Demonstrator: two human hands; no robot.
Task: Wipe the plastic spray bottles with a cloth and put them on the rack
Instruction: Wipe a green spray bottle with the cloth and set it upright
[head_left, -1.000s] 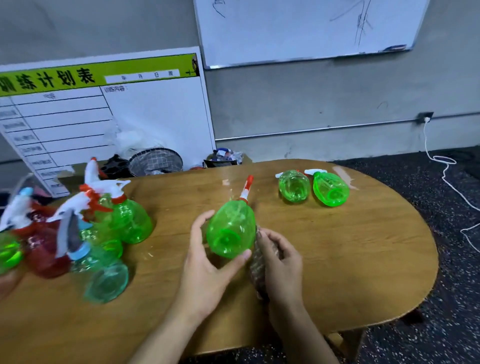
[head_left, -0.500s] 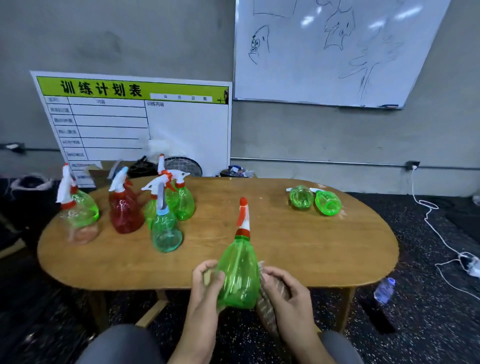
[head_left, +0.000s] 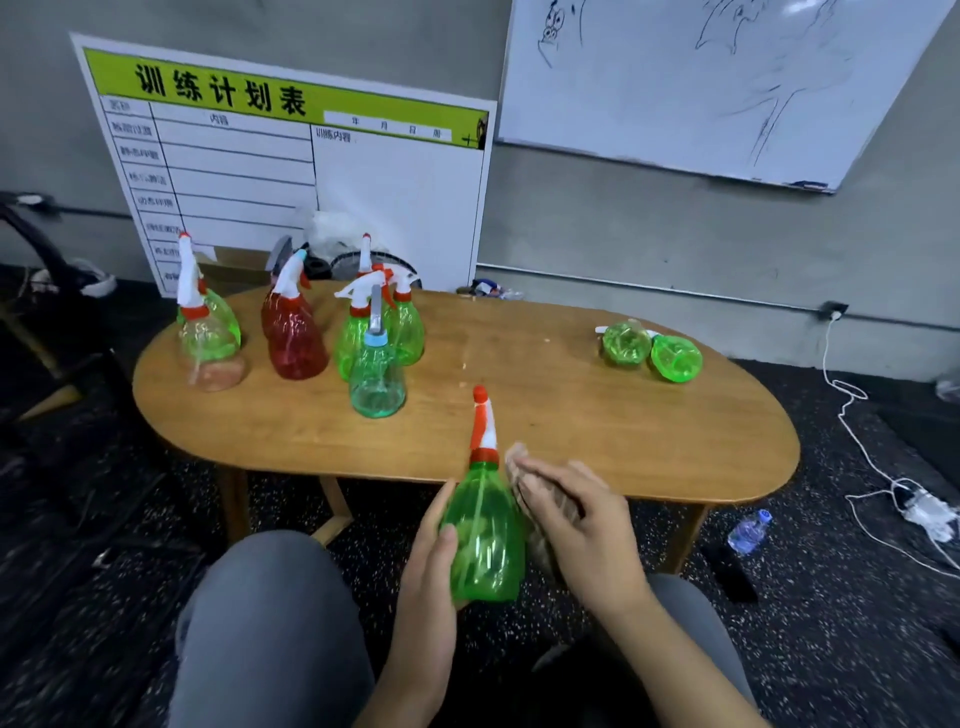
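We held the green spray bottle (head_left: 485, 540) off the near edge of the tabletop (head_left: 571, 415), above our lap, its long axis upright with the red and white nozzle pointing up and slightly away from us. Our left hand (head_left: 426, 566) gripped the bottle's left side, thumb curled across its front. Our right hand (head_left: 576, 519) pressed the cloth (head_left: 545, 525) against the bottle's right side, fingers fairly straight over the cloth, so both hands were equally close, one on each flank. We judged the wiping unfinished. We saw no rack; several upright bottles (head_left: 376, 374) stood at the far left and two green ones (head_left: 652, 351) lay at the far right.
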